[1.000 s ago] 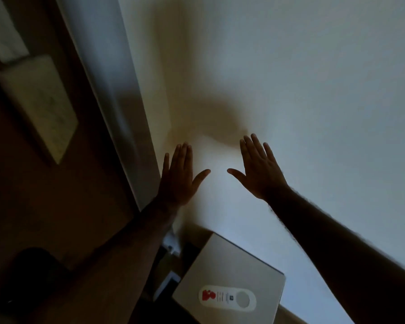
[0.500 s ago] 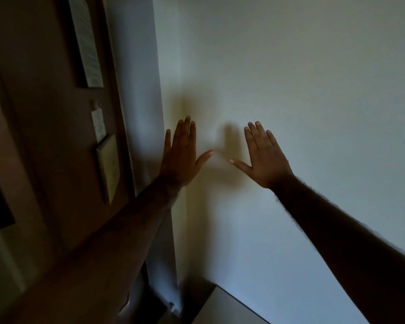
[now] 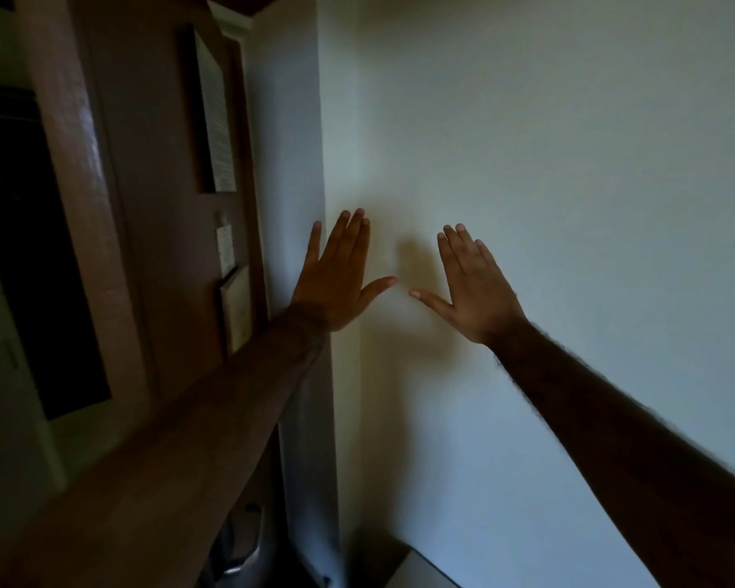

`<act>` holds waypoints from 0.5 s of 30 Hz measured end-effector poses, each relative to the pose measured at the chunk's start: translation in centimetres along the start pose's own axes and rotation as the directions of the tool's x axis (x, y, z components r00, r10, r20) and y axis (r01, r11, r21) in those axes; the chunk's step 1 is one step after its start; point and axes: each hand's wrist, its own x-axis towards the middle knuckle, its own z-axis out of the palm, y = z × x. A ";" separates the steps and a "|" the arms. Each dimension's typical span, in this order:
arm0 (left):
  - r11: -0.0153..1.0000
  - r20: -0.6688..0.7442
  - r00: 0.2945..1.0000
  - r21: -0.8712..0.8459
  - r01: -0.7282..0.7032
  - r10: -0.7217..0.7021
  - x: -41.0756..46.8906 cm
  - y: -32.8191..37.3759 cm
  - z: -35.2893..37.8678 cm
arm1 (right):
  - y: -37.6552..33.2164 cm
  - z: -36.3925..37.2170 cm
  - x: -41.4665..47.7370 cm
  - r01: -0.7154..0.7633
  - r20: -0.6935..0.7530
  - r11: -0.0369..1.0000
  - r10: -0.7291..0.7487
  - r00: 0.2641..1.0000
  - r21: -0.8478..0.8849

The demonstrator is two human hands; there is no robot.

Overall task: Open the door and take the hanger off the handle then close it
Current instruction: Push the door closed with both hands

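Dim doorway [image 3: 39,248]; handle, hanger unseen.

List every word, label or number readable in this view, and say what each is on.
None can be read.
Framed notice on the brown door: lines of print, too small and dark.
Small paper slip below it: blurred.
Tan card under that: no text visible.

Both hands raised flat, fingers spread, thumbs nearly meeting: left hand [image 3: 336,282] over the wall [image 3: 569,163] corner, right hand [image 3: 478,290] before it. Brown door [image 3: 162,205] at left.
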 end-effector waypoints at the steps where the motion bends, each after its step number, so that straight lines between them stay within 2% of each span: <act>1: 1.000 0.015 1.000 0.017 -0.006 0.006 -0.9 -0.9 0.2 | -1.2 1.1 -0.1 0.004 0.006 0.999 -0.005 1.000 0.032; 3: 0.991 0.055 0.998 0.133 0.000 -0.007 -3.0 -3.4 0.1 | -4.2 4.0 -0.2 0.033 0.037 0.992 -0.038 0.999 0.122; 6: 0.975 0.087 0.996 0.215 -0.050 0.032 -3.6 -3.5 -0.7 | -5.0 6.0 -1.1 0.058 0.081 0.987 -0.071 0.994 0.151; 10: 0.967 0.140 0.990 0.247 -0.063 0.029 -4.7 -2.5 -1.7 | -6.1 7.9 -2.4 0.088 0.113 0.972 -0.115 0.987 0.218; 12: 0.947 0.237 0.972 0.312 -0.075 -0.001 -6.9 -3.3 -1.6 | -8.4 9.8 -3.1 0.114 0.116 0.951 -0.153 0.981 0.287; 15: 0.884 0.413 0.908 0.448 -0.135 -0.070 -11.2 -5.7 -1.0 | -13.3 13.5 -4.5 0.133 0.168 0.892 -0.225 0.960 0.432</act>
